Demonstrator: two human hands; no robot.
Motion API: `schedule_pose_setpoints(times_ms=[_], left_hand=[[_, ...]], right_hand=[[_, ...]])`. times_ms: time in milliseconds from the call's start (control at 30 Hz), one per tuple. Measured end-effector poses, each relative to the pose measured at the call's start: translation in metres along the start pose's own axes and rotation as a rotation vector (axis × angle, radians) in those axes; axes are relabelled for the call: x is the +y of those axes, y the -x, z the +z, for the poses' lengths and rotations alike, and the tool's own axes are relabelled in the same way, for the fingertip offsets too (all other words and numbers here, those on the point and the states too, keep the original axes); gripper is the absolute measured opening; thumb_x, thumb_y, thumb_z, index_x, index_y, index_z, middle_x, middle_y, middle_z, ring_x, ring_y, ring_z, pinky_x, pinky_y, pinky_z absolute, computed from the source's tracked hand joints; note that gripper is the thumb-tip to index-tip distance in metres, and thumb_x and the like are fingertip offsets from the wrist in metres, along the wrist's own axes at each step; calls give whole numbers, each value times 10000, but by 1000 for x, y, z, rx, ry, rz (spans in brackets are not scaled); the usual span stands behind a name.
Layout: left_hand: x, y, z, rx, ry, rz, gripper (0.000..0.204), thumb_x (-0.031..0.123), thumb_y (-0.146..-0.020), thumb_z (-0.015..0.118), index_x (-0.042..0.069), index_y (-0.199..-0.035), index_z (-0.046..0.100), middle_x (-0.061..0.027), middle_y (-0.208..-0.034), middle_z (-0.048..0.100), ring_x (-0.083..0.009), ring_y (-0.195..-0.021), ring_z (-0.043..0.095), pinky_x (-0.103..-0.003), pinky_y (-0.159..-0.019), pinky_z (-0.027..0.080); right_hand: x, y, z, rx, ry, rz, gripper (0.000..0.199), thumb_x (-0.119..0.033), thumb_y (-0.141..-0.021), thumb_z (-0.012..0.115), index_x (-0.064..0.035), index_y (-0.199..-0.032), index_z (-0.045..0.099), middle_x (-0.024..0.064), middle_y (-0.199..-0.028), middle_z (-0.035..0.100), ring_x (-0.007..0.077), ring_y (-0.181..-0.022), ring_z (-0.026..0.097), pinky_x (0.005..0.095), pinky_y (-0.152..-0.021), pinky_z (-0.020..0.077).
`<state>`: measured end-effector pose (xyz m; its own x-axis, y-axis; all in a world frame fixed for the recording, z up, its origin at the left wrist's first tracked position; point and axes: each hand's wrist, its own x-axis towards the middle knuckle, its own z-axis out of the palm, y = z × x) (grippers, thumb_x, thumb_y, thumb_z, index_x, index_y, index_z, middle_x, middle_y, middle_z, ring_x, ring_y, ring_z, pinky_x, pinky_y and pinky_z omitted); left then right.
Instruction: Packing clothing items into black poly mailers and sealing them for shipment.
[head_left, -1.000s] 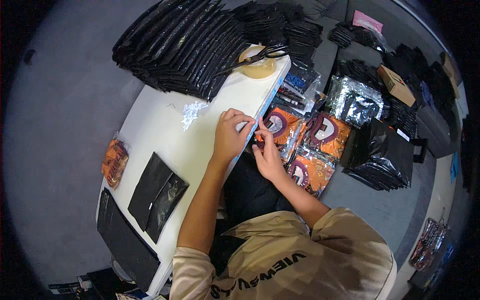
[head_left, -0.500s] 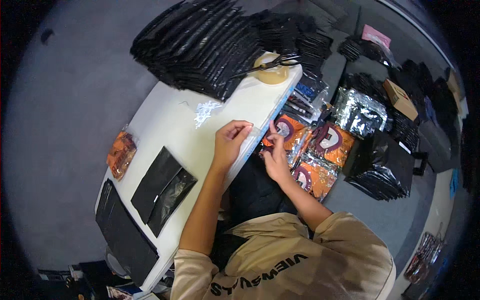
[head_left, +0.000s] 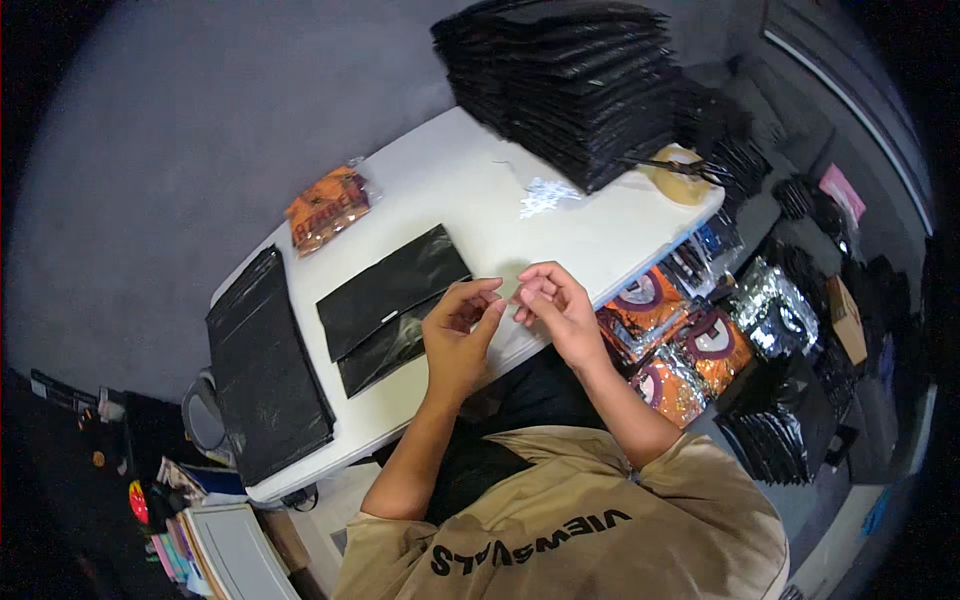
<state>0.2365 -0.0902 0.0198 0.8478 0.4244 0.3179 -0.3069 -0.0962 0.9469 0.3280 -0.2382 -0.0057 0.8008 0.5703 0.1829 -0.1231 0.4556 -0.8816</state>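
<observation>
My left hand [head_left: 458, 335] and my right hand [head_left: 562, 312] are raised over the near edge of the white table, fingertips almost meeting. Each is closed in a pinch, and a faint see-through strip, which looks like clear tape [head_left: 511, 300], shows between them. Just left of my left hand lies a folded black plastic mailer bag [head_left: 385, 290] with a small white mark on its flap. Further left is a flat stack of black mailer bags [head_left: 268, 370]. Beyond the folded bag, at the far edge, sits an orange garment in a clear bag [head_left: 328, 210].
A tall pile of black bags [head_left: 570, 85] fills the table's far end, beside a tape roll [head_left: 682, 178] with scissors [head_left: 690, 166] on it. White paper bits [head_left: 548, 197] lie nearby. Bagged orange garments [head_left: 645, 300] and a cardboard box [head_left: 846, 320] are to the right.
The view has swung, so the table appears further right. My hands have come together over the table; my right hand has left the table's blue edge. The folded bag is now beside my left hand.
</observation>
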Motion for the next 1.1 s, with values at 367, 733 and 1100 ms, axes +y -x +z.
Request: schedule_pose_setpoints(times_ms=[367, 733, 1100], left_hand=[[13, 14, -82, 221, -8, 69, 288, -38, -957, 770, 20, -1239, 757, -13, -1027, 697, -90, -906, 656, -233, -826, 527], [16, 0, -150, 275, -149, 97, 250, -8, -987, 746, 10, -1233, 786, -46, -1046, 713, -91, -915, 650, -232, -836, 519], [2, -31, -187, 239, -335, 110, 199, 23, -982, 745, 11, -1170, 808, -100, -1014, 788, -143, -910, 733, -283, -862, 563]], right_hand=[[32, -34, 79, -157, 163, -26, 112, -72, -1000, 775, -5, -1073, 723, -12, -836, 710, 43, -777, 663, 194, -699, 498], [57, -90, 117, -256, 557, -321, 76, -49, -984, 792, 8, -1035, 784, 6, -812, 718, 73, -722, 655, 208, -704, 518], [71, -122, 123, -336, 337, 10, 107, -65, -963, 815, 16, -1029, 791, 66, -886, 795, 85, -814, 735, 233, -760, 576]])
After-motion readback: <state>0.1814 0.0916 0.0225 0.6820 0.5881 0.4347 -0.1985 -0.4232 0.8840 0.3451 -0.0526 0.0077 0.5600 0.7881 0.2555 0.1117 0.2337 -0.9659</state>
